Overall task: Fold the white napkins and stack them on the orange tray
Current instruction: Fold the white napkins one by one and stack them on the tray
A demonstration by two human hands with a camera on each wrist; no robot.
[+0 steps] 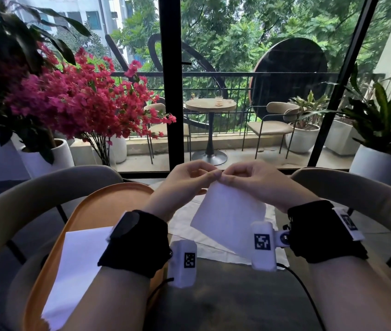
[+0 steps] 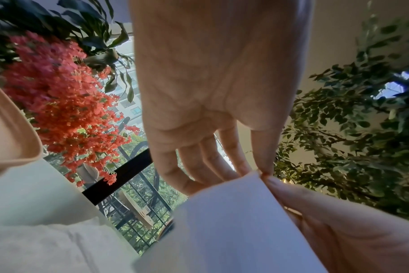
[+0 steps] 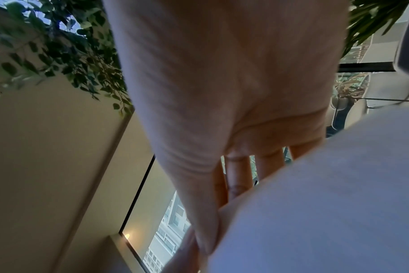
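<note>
A white napkin (image 1: 228, 213) hangs in the air above the table, held up by its top corner. My left hand (image 1: 189, 177) and right hand (image 1: 247, 177) meet fingertip to fingertip there, and both pinch that corner. The left wrist view shows the napkin (image 2: 234, 225) nipped between thumb and index finger. In the right wrist view the napkin (image 3: 327, 203) fills the lower right. The orange tray (image 1: 89, 206) lies at the left, and a folded white napkin (image 1: 77, 266) rests on it. More white napkins (image 1: 189, 225) lie spread flat under the raised one.
Two beige chair backs (image 1: 46, 194) curve round the far side of the dark table (image 1: 225, 295). Pink flowers (image 1: 82, 101) and potted plants stand behind, before a glass door to a balcony. A black cable (image 1: 304, 290) trails from my right wrist.
</note>
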